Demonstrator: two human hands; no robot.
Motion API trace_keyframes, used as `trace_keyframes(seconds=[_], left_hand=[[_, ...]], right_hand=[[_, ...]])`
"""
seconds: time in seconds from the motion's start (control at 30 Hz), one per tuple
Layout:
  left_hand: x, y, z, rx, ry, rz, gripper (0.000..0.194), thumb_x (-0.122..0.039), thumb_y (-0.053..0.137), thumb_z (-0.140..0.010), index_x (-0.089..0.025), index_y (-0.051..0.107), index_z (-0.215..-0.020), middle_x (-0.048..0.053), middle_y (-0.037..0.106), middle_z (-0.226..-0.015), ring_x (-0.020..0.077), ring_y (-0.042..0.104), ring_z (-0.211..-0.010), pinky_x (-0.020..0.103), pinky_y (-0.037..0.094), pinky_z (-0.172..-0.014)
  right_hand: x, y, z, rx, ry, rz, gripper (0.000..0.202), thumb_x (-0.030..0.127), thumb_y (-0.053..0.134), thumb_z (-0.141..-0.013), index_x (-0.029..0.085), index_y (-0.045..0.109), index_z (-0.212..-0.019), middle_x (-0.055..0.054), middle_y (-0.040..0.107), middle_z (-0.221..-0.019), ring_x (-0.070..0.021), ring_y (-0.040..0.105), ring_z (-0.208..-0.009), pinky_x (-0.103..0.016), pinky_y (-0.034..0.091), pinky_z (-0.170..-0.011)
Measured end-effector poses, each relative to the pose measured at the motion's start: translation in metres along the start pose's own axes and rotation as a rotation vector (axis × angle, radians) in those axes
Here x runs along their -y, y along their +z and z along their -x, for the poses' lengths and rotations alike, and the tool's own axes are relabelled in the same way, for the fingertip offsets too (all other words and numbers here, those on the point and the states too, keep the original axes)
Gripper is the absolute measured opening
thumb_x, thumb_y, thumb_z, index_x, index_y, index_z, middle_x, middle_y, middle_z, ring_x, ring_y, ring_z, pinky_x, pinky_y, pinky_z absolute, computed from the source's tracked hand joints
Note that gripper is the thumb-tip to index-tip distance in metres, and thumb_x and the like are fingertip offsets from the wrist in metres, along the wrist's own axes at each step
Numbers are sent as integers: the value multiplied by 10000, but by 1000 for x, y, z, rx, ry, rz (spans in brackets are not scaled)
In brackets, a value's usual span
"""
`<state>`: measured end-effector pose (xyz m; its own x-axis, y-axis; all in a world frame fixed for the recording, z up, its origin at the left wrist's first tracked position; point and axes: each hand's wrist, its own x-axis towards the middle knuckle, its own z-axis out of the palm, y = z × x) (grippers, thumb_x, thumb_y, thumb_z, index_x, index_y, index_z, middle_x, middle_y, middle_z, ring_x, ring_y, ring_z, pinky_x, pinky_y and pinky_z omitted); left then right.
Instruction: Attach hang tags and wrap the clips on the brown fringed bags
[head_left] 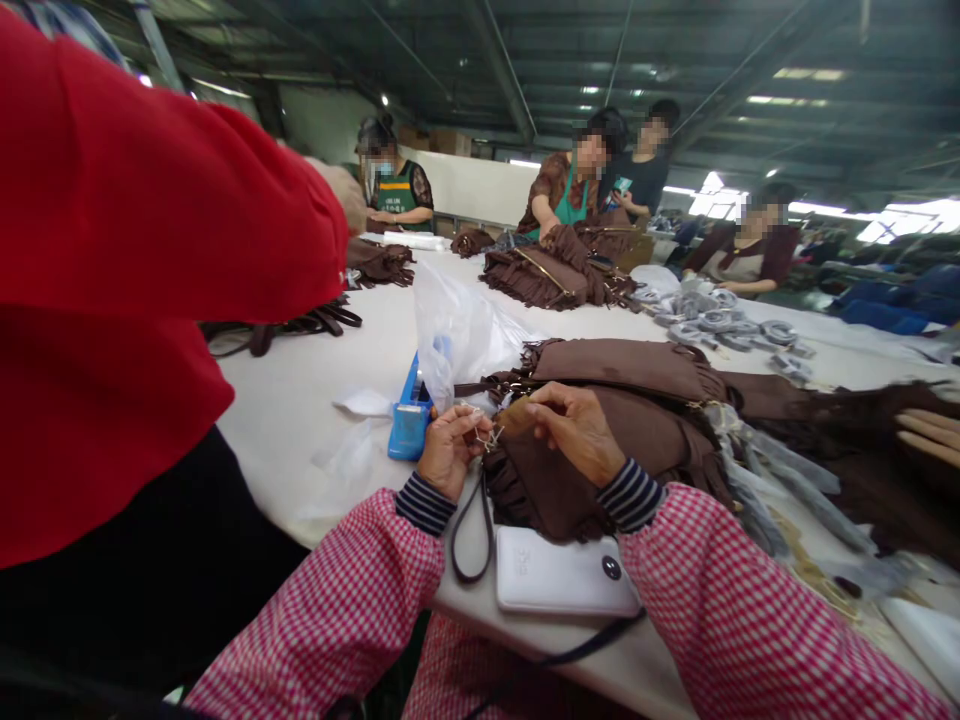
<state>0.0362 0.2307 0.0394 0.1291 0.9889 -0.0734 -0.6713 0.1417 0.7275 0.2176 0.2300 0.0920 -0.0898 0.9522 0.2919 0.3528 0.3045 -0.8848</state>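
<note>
My left hand (450, 452) is closed in a pinch on a small bunch of thin white strings (490, 438). To its right, my right hand (581, 432) pinches the edge of a tan tag (516, 415). Both hands are over a dark brown fringed bag (551, 485) lying on the white table. Just left of my left hand stands a blue tape dispenser (409, 430). A white power bank or similar flat device (555, 572) lies in front of the bag, beside a dark strap loop (455, 555).
A clear plastic bag (469, 335) lies behind my hands. More brown fringed bags (547, 275) and wrapped grey coiled straps (712, 320) cover the table farther back. A person's red sleeve (172, 210) reaches in close on the left; another person's hand (930, 432) is at the right edge.
</note>
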Motion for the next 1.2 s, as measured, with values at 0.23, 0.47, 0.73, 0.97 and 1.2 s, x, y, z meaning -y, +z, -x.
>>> trace_keyframes(seconds=[0.23, 0.47, 0.73, 0.97, 1.2], left_hand=[[-5, 5, 4, 46, 61, -90, 230, -255, 810, -660, -142, 628, -745, 47, 727, -782, 96, 571, -595, 193, 390, -498], [-2, 2, 1, 20, 64, -29, 241, -243, 820, -664, -139, 636, -780, 59, 744, -870, 100, 588, -632, 205, 439, -529], [-4, 8, 6, 145, 141, -138, 172, -252, 762, -741, -134, 640, -763, 50, 727, -839, 77, 554, -580, 175, 348, -467], [-6, 4, 4, 160, 326, -408, 138, -265, 713, -814, -148, 645, -787, 16, 693, -724, 61, 487, -484, 185, 297, -435], [-7, 0, 1, 9, 617, -691, 162, -313, 686, -864, -163, 695, -804, -44, 566, -567, 76, 457, -478, 198, 365, -467]], right_hand=[[-3, 9, -21, 12, -33, 25, 157, 292, 622, -790, 147, 683, -781, -15, 628, -648, -127, 555, -518, -218, 401, -436], [4, 7, -7, 65, -74, 47, 165, 293, 616, -818, 147, 692, -801, -12, 626, -675, -114, 550, -526, -199, 386, -436], [4, 7, -16, 44, -59, 42, 149, 260, 612, -792, 132, 687, -784, -1, 614, -645, -111, 552, -516, -200, 388, -463], [11, 15, -35, 385, -144, 9, 144, 135, 549, -732, 126, 689, -769, 5, 596, -683, -105, 528, -606, -187, 402, -524], [11, 14, -45, 569, -180, 116, 265, 56, 459, -658, 118, 689, -775, -7, 588, -742, -109, 522, -665, -164, 382, -507]])
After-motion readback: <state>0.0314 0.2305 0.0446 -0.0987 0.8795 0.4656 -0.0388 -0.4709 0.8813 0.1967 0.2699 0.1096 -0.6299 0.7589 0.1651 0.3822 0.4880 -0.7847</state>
